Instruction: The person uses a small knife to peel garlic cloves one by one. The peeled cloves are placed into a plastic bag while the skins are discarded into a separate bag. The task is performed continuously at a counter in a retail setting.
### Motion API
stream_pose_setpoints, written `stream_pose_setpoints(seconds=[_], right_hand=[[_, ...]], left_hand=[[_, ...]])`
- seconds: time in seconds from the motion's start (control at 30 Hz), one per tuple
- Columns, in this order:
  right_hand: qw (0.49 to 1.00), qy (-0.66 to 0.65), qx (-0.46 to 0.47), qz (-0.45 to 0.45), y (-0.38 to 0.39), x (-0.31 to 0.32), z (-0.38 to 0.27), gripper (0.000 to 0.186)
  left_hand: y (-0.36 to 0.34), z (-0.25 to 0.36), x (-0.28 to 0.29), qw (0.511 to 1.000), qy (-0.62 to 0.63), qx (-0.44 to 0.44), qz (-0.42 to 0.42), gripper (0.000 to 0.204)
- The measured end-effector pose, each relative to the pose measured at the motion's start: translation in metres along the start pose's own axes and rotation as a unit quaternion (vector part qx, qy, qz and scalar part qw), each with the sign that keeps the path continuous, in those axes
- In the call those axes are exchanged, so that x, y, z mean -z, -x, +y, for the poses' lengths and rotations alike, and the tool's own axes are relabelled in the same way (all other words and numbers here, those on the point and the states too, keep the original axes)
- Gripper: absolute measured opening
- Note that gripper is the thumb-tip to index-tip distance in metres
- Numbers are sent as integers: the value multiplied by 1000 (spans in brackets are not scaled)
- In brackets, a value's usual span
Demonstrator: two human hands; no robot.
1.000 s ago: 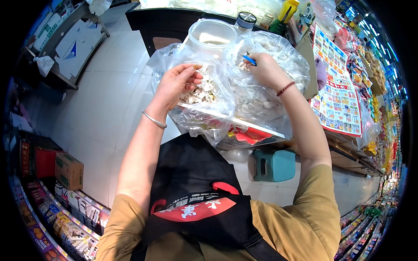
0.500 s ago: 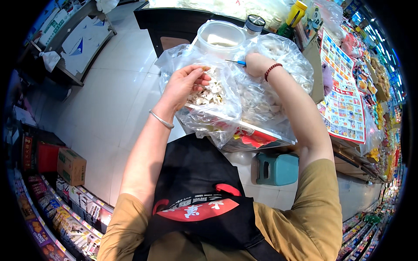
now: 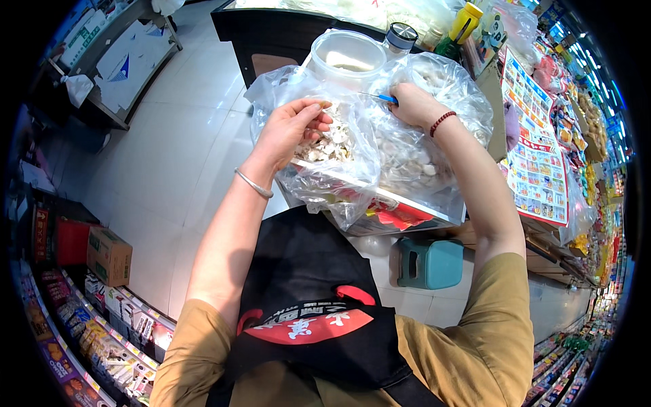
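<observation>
A: Centre of frame, upper half: left hand (image 3: 293,129) curled, fingers bent over pale mushroom pieces (image 3: 329,144) inside a clear plastic bag (image 3: 319,169). Pinching some? Cannot tell, fingertips half hidden.

B: Just right of it, right hand (image 3: 413,105) closed around a blue-handled tool (image 3: 385,98), thin tip poking left. Red bead bracelet (image 3: 442,123) on that wrist, silver bangle (image 3: 253,184) on the other.

A: Second clear bag (image 3: 434,156), bulging with more pale pieces, touching the first. Both sitting in a box with a red and white rim (image 3: 400,216), centre frame.

B: Above, top centre: white round tub (image 3: 347,60), open. Beside it a jar with a dark lid (image 3: 403,34). Yellow bottle (image 3: 466,20) further right.

A: Right edge: colourful printed sheet (image 3: 536,156), a grid of small pictures, red border. Below centre-right, teal box (image 3: 430,263) on the floor.

B: Lower left: brown carton (image 3: 108,256), red crate (image 3: 71,241) beside it, rows of small packets (image 3: 88,319) along the rim.
</observation>
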State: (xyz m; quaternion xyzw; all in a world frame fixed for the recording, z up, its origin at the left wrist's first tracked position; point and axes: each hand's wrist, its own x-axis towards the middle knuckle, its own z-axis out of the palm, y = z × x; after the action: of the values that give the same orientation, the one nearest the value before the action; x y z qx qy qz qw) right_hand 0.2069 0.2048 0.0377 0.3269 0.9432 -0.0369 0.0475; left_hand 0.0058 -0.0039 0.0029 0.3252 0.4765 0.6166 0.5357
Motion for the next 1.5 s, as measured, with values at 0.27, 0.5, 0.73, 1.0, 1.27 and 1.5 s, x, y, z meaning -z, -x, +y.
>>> stream_pose_setpoints(seconds=[0.27,0.5,0.73,1.0,1.27,1.5], right_hand=[[990,73,-27,-114,-12,21,-20,24],[994,47,-9,-97,-15,11,-9,23],[992,63,-27,-109,-20,8,-5,21],[973,125,-53,-187,-34,7,-10,26],[990,57,17,-127,-12,17,-6,24],[989,-142,11,-26,19,48,15,26]], left_hand=[[-2,-2,2,1000,-4,-6,0,25],[-1,-1,2,1000,-3,-9,-1,25],[-2,-3,1,1000,-4,-11,-5,25],[-1,-2,2,1000,-16,-5,-3,25],[0,0,1,1000,-14,-2,-5,25],[-1,-2,1,1000,-8,-9,-10,25]])
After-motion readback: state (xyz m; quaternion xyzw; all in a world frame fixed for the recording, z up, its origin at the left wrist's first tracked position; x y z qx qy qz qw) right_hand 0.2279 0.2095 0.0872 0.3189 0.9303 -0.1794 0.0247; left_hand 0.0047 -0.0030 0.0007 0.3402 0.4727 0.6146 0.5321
